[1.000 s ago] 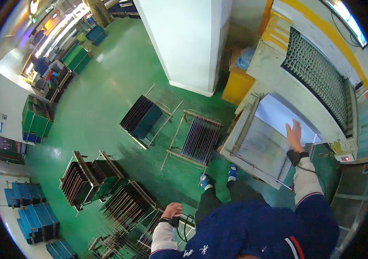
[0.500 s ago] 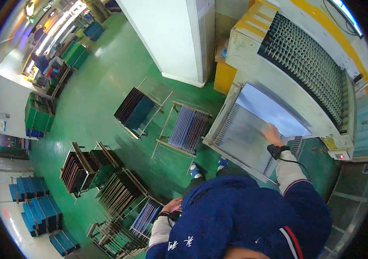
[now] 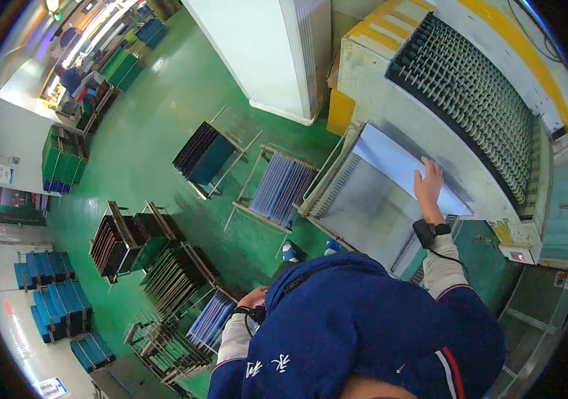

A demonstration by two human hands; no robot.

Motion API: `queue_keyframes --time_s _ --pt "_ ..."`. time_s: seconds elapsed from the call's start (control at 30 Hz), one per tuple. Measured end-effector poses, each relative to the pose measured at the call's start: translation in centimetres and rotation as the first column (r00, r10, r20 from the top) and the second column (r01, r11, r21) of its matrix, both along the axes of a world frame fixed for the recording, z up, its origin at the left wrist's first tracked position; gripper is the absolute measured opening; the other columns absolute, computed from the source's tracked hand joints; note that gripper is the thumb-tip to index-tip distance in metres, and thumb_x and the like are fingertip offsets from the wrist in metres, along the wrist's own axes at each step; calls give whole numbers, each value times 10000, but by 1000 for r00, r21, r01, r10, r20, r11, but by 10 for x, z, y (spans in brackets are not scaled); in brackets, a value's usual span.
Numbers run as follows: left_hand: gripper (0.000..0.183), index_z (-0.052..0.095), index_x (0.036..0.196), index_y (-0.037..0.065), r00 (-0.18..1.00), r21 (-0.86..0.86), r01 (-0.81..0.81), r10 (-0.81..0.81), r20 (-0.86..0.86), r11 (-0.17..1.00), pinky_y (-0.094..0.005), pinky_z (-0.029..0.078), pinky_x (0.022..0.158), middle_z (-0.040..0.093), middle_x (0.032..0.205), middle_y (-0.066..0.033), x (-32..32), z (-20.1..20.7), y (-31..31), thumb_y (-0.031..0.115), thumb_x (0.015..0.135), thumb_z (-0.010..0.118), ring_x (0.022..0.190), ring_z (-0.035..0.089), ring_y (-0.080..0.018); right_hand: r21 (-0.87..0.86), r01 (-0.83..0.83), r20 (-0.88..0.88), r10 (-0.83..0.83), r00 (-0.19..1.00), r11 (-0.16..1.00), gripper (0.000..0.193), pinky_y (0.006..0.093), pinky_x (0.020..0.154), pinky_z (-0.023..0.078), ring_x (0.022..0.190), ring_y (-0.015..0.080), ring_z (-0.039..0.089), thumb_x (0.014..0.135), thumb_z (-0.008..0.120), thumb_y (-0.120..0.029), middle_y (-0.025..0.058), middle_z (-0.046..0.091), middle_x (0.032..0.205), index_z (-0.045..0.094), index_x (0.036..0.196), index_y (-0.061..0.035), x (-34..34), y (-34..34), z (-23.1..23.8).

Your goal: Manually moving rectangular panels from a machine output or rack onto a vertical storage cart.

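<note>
My right hand (image 3: 428,186) reaches forward over a metal tray (image 3: 364,199) with comb-like toothed sides. Its fingers are stretched out and the thumb stands apart. The palm appears to touch the near edge of a smooth pale bluish-white sheet (image 3: 393,159), which spans the tray's far part beside the machine. My left hand (image 3: 253,297) hangs low at my left side, near a rack of upright blue panels (image 3: 210,319). My clothing hides most of its fingers, so its grip does not show.
A large machine (image 3: 370,73) with rows of rollers (image 3: 463,100) stands at the right. Racks of dark panels (image 3: 207,156) and blue panels (image 3: 280,189) stand on the green floor ahead. More racks (image 3: 127,246) fill the left, and a white cabinet (image 3: 257,53) stands beyond.
My right hand has moved farther out, from above the tray's grey middle to the pale sheet. My left hand stays low at my side. The whole view has shifted slightly.
</note>
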State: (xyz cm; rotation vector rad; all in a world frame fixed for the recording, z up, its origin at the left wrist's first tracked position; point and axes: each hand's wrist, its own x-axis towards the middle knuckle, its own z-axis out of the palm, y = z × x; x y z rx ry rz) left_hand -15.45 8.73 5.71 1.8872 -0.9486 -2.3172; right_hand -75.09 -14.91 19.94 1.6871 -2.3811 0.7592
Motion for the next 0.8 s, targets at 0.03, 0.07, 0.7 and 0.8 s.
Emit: queue_keyframes --time_s 0.03,0.07,0.7,0.8 --pt "380 576 1074 19 1000 5 4 -4 -3 1000 -337 505 689 624 955 -78 -8 9 -5 267 800 663 804 611 -203 50 -24 20 23 1000 998 380 453 857 403 1010 322 514 761 647 -142 107 573 1057 560 1129 -108 -9 1 -3" --pt "412 563 1097 26 1000 23 -1 1 -6 1000 -343 503 700 615 983 -78 -14 17 -12 277 790 674 832 606 -203 99 -49 41 45 998 994 359 449 853 403 996 321 515 759 648 -140 108 581 1032 571 1107 -101 -17 3 -7" --pt "436 497 1175 53 964 16 -218 213 159 976 -387 513 702 557 1090 -70 -51 16 25 217 789 615 930 555 -228 71 -240 42 238 970 968 304 407 865 416 997 306 512 727 660 -86 109 552 1025 598 1023 -49 -28 -3 3" --pt "481 488 1201 55 974 -4 -192 191 120 981 -343 499 672 569 1084 -64 -37 -12 38 223 778 646 898 567 -214 68 -260 -22 262 965 963 337 411 866 414 1003 309 501 723 663 -85 107 535 1057 593 1051 -53 -21 1 2"
